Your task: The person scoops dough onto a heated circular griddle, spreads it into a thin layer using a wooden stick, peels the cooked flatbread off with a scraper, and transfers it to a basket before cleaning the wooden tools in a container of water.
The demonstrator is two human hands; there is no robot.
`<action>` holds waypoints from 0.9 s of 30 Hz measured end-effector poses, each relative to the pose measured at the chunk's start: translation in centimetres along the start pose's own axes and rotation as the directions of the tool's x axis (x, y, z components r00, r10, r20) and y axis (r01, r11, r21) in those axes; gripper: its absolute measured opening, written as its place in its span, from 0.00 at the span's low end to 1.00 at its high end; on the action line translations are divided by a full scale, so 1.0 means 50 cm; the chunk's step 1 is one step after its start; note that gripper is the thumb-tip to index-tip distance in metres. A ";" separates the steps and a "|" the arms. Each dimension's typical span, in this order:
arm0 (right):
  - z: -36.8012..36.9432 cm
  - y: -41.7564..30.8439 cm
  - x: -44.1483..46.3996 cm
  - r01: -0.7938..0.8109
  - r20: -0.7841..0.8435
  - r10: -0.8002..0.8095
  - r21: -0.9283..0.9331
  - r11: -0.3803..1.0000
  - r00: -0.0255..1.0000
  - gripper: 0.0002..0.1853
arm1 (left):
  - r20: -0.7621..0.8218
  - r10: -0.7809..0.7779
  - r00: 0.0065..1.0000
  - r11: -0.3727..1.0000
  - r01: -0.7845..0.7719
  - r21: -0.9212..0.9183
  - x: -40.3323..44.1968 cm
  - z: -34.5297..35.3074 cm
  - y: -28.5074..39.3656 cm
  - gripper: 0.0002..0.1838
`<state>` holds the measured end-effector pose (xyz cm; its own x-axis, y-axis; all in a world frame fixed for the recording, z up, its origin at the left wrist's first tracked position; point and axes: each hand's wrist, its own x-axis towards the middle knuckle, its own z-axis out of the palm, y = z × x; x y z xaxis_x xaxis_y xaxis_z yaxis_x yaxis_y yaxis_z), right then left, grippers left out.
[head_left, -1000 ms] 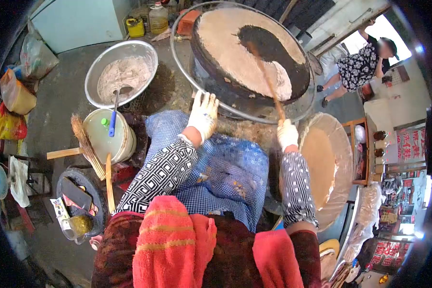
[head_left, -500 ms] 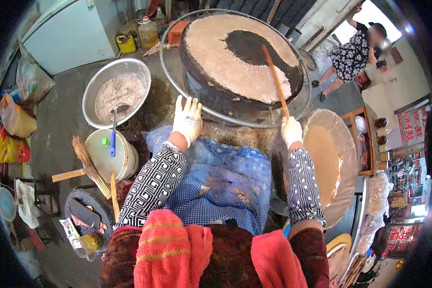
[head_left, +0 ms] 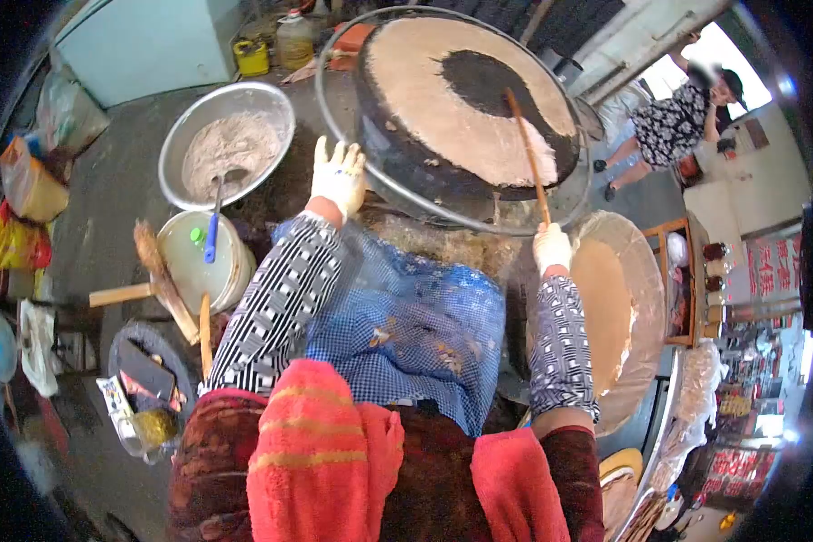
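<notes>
My left hand [head_left: 339, 177], in a pale glove, has its fingers spread near the metal ring [head_left: 334, 117] around the griddle; it holds nothing. My right hand [head_left: 551, 247], also gloved, is closed on the lower end of a thin wooden stick [head_left: 528, 149]. That stick reaches over a round black griddle [head_left: 483, 81], its far end near the bare dark patch. A pale batter layer [head_left: 415, 68] curves around this patch. Right of my right hand is a wide plastic-lined basin [head_left: 596, 307] of tan batter.
At the left are a metal bowl of pinkish mixture [head_left: 235, 149] with a ladle, a white bucket [head_left: 199, 253], a brush [head_left: 158, 271] and a dark round tray [head_left: 176, 352]. A person [head_left: 673, 122] stands at the upper right. A wooden cabinet [head_left: 686, 280] is at the right.
My left hand has moved left and slightly up, off the ring's near edge. The stick's far end has moved right across the griddle, while my right hand still grips it.
</notes>
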<state>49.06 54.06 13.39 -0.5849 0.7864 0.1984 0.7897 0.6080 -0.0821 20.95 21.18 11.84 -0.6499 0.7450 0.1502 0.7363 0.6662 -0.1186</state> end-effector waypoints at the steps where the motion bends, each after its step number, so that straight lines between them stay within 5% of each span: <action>1: -0.016 -0.021 0.002 0.003 0.007 -0.003 0.002 1.000 1.000 0.19 | -0.007 -0.005 1.000 1.000 0.005 0.023 -0.001 -0.015 -0.006 0.42; 2: -0.028 -0.038 0.003 0.030 0.025 -0.031 0.049 0.998 0.999 0.19 | -0.008 -0.019 1.000 0.997 0.019 0.071 -0.003 -0.030 -0.001 0.45; 6: -0.026 -0.044 -0.020 0.078 0.074 -0.079 0.006 0.997 0.994 0.20 | -0.049 0.148 0.988 0.971 -0.154 -0.183 -0.036 -0.119 0.104 0.16; 7: -0.009 -0.023 -0.002 0.025 0.064 -0.026 0.006 1.000 0.998 0.20 | -0.011 0.229 0.973 0.960 -0.227 -0.161 -0.051 -0.116 0.132 0.22; 9: -0.022 -0.034 0.009 0.013 0.048 -0.012 -0.037 0.999 0.999 0.21 | -0.277 0.130 0.952 0.983 -0.160 -0.091 -0.068 0.010 0.176 0.26; 13: -0.031 -0.071 -0.013 0.186 0.051 -0.183 -0.042 0.982 0.982 0.18 | -0.215 0.143 0.966 0.982 -0.165 -0.090 -0.069 0.005 0.151 0.28; 16: 0.002 -0.017 0.021 0.045 0.018 -0.045 -0.012 0.999 0.999 0.18 | -0.261 0.147 0.954 0.979 -0.179 -0.103 -0.061 0.002 0.130 0.24; 21: -0.039 -0.075 0.000 0.165 0.037 -0.168 0.062 0.984 0.985 0.20 | -0.249 0.170 0.954 0.979 -0.193 -0.071 -0.045 0.009 0.098 0.25; 23: -0.011 -0.057 -0.017 0.135 0.058 -0.131 -0.071 0.988 0.990 0.20 | -0.241 0.130 0.962 0.986 -0.151 -0.069 -0.043 0.020 0.091 0.28; 27: -0.020 -0.041 0.039 0.051 0.078 -0.053 0.028 0.998 0.996 0.20 | -0.246 0.104 0.964 0.984 -0.136 -0.116 -0.030 0.029 0.064 0.29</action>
<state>46.50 54.27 14.92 -0.6386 0.7592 0.1256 0.7533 0.6501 -0.0995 24.02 22.26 9.80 -0.5028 0.7792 0.3742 0.8348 0.5500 -0.0234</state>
